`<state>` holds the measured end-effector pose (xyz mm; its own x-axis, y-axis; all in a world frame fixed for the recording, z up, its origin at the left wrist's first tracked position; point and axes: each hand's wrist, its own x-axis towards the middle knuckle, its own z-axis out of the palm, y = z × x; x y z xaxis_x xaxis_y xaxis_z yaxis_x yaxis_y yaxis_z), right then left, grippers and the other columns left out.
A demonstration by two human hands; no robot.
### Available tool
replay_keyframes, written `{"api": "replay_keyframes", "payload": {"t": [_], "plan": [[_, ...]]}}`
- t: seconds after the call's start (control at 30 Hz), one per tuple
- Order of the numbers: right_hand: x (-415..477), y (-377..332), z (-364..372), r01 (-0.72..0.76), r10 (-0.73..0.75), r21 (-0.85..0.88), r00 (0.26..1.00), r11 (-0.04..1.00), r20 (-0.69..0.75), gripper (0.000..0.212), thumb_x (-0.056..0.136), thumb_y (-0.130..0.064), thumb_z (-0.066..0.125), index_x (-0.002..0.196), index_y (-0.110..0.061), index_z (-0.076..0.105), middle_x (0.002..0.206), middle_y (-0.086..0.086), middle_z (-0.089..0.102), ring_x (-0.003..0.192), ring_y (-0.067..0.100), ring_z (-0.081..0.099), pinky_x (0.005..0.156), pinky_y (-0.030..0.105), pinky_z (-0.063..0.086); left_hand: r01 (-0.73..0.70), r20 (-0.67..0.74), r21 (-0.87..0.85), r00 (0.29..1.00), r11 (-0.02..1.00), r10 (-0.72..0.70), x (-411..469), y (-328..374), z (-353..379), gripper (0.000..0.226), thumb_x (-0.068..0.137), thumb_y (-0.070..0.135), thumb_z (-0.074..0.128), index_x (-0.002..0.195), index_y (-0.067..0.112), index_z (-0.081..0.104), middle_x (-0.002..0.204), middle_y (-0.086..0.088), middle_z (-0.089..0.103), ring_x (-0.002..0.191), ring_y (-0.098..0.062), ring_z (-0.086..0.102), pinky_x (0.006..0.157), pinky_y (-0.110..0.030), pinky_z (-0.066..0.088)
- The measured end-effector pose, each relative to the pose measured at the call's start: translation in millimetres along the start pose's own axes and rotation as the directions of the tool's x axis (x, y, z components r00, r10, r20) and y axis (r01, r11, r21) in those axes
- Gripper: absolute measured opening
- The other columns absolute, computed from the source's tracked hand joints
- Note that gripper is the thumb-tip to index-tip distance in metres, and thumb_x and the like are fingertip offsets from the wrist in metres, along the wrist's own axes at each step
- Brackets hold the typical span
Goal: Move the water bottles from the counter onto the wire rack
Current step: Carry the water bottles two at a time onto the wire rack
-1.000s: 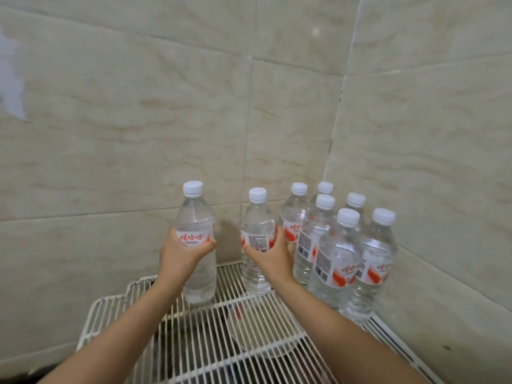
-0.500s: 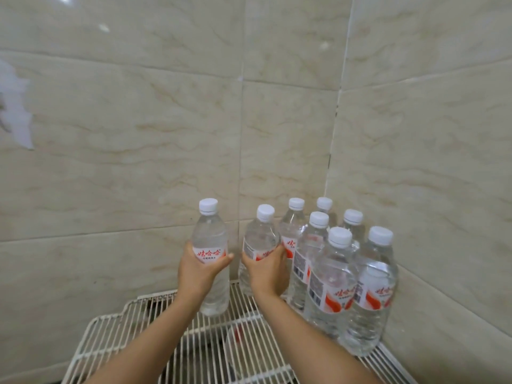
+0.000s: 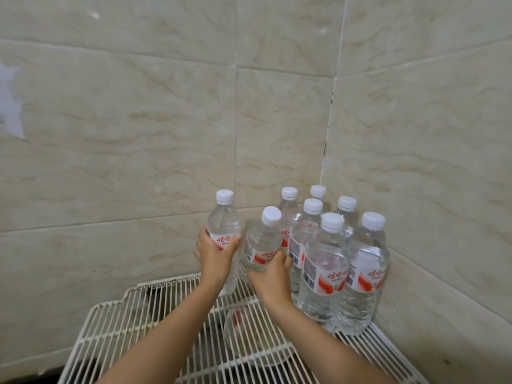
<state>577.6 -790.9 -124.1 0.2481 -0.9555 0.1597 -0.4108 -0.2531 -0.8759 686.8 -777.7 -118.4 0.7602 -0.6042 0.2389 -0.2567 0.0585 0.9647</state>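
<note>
Left hand point(image 3: 214, 256) and right hand point(image 3: 273, 277) apparently grip bottles point(image 3: 223, 223).

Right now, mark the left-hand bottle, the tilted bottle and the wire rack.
left-hand bottle point(image 3: 223, 223), head view, clear upper body.
tilted bottle point(image 3: 260, 239), head view, clear shoulder.
wire rack point(image 3: 116, 322), head view, bare left wires.

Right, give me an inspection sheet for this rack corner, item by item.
Surface: white wire rack, in a tiled corner.
Job's things: six clear plastic water bottles with white caps stand clustered at the right; two more are in hand.
Clutter: blurred clear round object beneath the rack wires.
Hands: left hand grips an upright bottle; right hand grips a tilted bottle.
Cables: nothing seen.
Surroundings: beige marbled wall tiles; white patch on left wall.
</note>
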Motion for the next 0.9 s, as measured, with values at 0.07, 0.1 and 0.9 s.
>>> {"api": "replay_keyframes", "payload": {"t": [0.07, 0.1, 0.9], "plan": [[-0.3, 3.0, -3.0, -0.001, 0.002, 0.037, 1.000, 0.999, -0.030, 0.077, 0.076, -0.026, 0.071, 0.136, -0.005, 0.027, 0.137, 0.011, 0.035, 0.124, 0.026, 0.045, 0.100, 0.035, 0.042, 0.011, 0.000, -0.006, 1.000, 1.000, -0.011, -2.2, 2.0, -0.9, 0.071, 0.072, 0.037, 0.070, 0.128, 0.010, 0.037, 0.127, -0.016, 0.046, 0.122, -0.034, 0.041, 0.102, -0.055, 0.037], [0.0, 2.4, -3.5, 0.008, -0.005, 0.059, 0.999, 0.998, -0.047, 0.074, 0.076, -0.028, 0.071, 0.134, -0.006, 0.030, 0.133, 0.010, 0.042, 0.121, 0.026, 0.048, 0.097, 0.035, 0.044, 0.016, 0.001, -0.014, 1.000, 1.000, -0.016, -3.9, 1.6, -2.4, 0.070, 0.072, 0.038, 0.069, 0.127, 0.011, 0.037, 0.127, -0.016, 0.046, 0.121, -0.034, 0.041, 0.102, -0.055, 0.037], [39.9, -34.0, -2.2, 0.043, -0.033, -0.426, 0.999, 0.904, 0.031, 0.031, 0.089, -0.035, 0.054, 0.095, -0.006, 0.061, 0.090, 0.008, 0.065, 0.081, 0.022, 0.062, 0.072, 0.032, 0.053, 0.028, 0.037, -0.071, 0.999, 0.997, -0.025, 5.1, -0.7, -10.5, 0.080, 0.060, 0.049, 0.072, 0.125, 0.026, 0.033, 0.128, -0.009, 0.046, 0.120, -0.029, 0.047, 0.101, -0.055, 0.041]]}}
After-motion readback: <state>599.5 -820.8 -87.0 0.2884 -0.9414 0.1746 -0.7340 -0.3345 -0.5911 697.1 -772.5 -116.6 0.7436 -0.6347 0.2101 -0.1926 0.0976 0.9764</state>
